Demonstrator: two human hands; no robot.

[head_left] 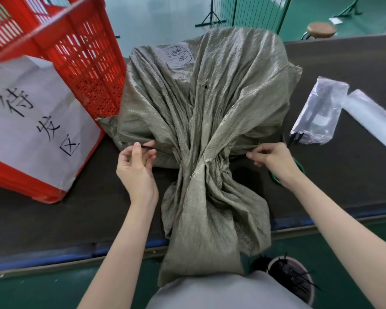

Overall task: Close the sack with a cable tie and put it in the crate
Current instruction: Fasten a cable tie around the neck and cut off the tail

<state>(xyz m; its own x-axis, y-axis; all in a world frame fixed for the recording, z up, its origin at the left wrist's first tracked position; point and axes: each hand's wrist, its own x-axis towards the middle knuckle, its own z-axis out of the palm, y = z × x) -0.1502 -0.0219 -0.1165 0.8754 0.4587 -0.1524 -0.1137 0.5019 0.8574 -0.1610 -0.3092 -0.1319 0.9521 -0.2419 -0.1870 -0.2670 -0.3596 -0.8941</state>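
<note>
A grey-green woven sack [212, 103] lies on the dark table [343, 192], its neck gathered and twisted at the middle, the loose mouth hanging over the near edge. A thin black cable tie [148, 147] runs behind the neck. My left hand [136, 168] pinches the tie's left end between thumb and fingers. My right hand [271, 160] pinches the other end at the right of the neck, where the tie is mostly hidden by cloth. The red plastic crate [83, 50] stands at the left, with a white paper sign on its front.
A clear plastic bag [319, 112] holding black ties lies at the right, next to a white roll [370, 117]. A green-handled tool [299, 166] peeks out beside my right wrist. A round bin [292, 277] with cut tie ends stands on the green floor below. A stool [321, 29] is beyond the table.
</note>
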